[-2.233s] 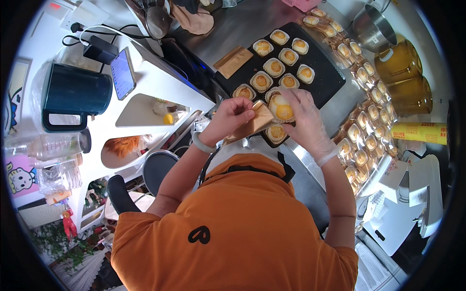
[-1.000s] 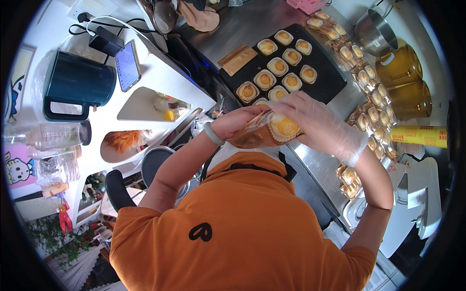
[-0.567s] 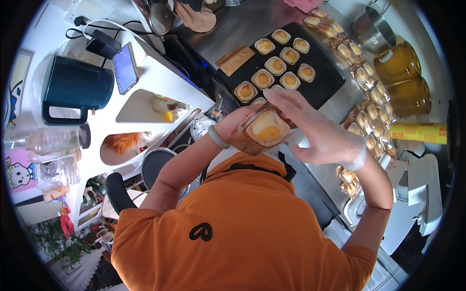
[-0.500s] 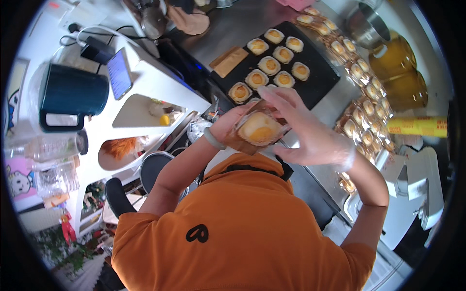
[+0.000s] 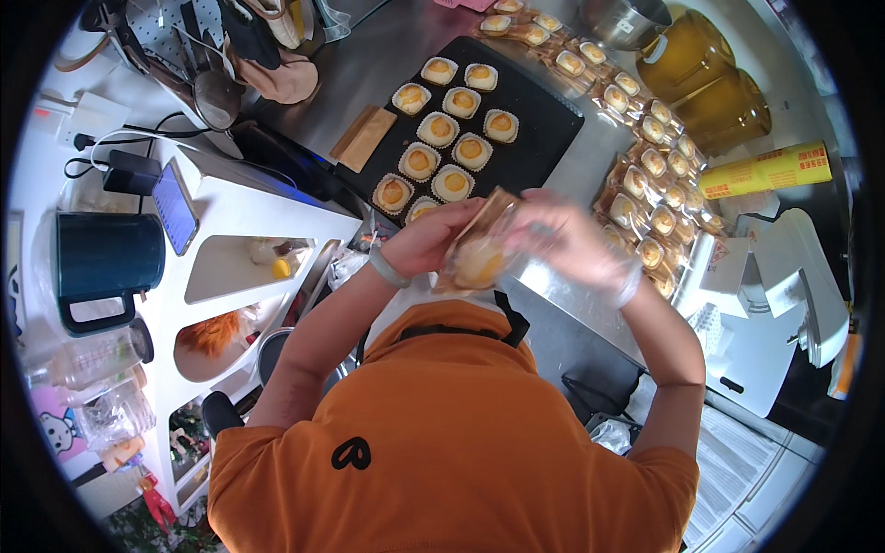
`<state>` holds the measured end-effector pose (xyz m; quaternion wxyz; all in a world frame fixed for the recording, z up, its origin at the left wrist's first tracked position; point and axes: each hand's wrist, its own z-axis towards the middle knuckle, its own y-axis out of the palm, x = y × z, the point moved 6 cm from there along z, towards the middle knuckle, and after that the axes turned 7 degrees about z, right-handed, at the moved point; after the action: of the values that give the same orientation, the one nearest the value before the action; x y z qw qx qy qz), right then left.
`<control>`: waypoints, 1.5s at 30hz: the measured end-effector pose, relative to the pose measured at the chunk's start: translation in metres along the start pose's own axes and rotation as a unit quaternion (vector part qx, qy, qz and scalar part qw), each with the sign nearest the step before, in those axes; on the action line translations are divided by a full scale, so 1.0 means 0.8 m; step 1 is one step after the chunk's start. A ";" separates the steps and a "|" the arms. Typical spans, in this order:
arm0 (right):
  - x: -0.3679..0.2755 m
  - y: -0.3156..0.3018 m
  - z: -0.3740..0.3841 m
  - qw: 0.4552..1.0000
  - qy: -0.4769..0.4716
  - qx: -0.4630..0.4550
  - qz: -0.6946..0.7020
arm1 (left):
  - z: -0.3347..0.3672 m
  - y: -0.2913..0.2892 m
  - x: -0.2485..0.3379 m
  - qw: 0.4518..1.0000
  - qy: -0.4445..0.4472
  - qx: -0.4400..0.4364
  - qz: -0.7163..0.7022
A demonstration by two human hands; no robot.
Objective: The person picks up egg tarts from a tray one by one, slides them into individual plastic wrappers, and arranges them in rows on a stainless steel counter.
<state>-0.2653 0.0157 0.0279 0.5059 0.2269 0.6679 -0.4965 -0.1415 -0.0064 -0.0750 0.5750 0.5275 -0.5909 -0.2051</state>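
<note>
In front of my chest, my left hand (image 5: 422, 243) is closed round a clear-fronted brown pastry bag (image 5: 496, 208). A round, pale pastry with a yellow centre (image 5: 479, 264) sits inside it. My right hand (image 5: 573, 243), in a thin clear glove, is at the bag's right upper edge; motion smears its fingers, so their grip does not show. Just beyond my hands lies a black baking tray (image 5: 544, 129) with several like pastries (image 5: 438, 129) in white paper cups. A flat stack of brown bags (image 5: 363, 138) rests on the tray's left edge.
Bagged pastries (image 5: 654, 164) line the steel counter on the right. Behind them stand a metal bowl (image 5: 627, 20), amber jugs (image 5: 719, 101) and a yellow roll (image 5: 767, 170). A white appliance (image 5: 800, 286) is at the right. A white shelf to the left holds a phone (image 5: 177, 210) and dark mug (image 5: 109, 267).
My right hand has closed in from the pastry's right side to the bag's upper edge. The bag has tilted more upright in my left hand. The whole view has shifted.
</note>
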 end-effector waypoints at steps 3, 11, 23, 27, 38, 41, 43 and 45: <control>0.066 -0.077 -0.028 0.937 0.228 0.138 0.227 | 0.010 -0.003 0.012 0.992 0.019 0.103 0.067; 0.371 -0.305 -0.134 0.732 0.363 0.544 0.188 | -0.045 -0.041 0.007 0.975 0.036 0.215 0.049; 0.488 -0.367 -0.112 0.786 0.461 0.289 -0.295 | -0.117 -0.108 0.013 0.932 0.121 0.329 0.093; 0.485 -0.367 -0.143 0.788 0.376 0.485 -0.040 | -0.113 -0.175 0.077 0.831 0.199 0.402 0.330; 0.230 -0.118 -0.179 0.852 0.268 0.450 0.010 | 0.007 -0.270 0.218 0.442 0.156 0.514 0.718; 0.211 -0.052 -0.221 0.847 0.261 0.462 0.043 | 0.034 -0.320 0.216 0.424 0.126 0.550 0.709; 0.196 -0.029 -0.244 0.835 0.291 0.467 -0.001 | 0.038 -0.332 0.218 0.419 0.109 0.555 0.710; 0.182 -0.013 -0.261 0.815 0.310 0.490 -0.003 | 0.037 -0.335 0.220 0.417 0.098 0.559 0.710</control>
<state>-0.4238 0.1685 -0.1001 0.0927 0.5849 0.4581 -0.6629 -0.0256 -0.2643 -0.2285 0.1488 0.1419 -0.6790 0.7047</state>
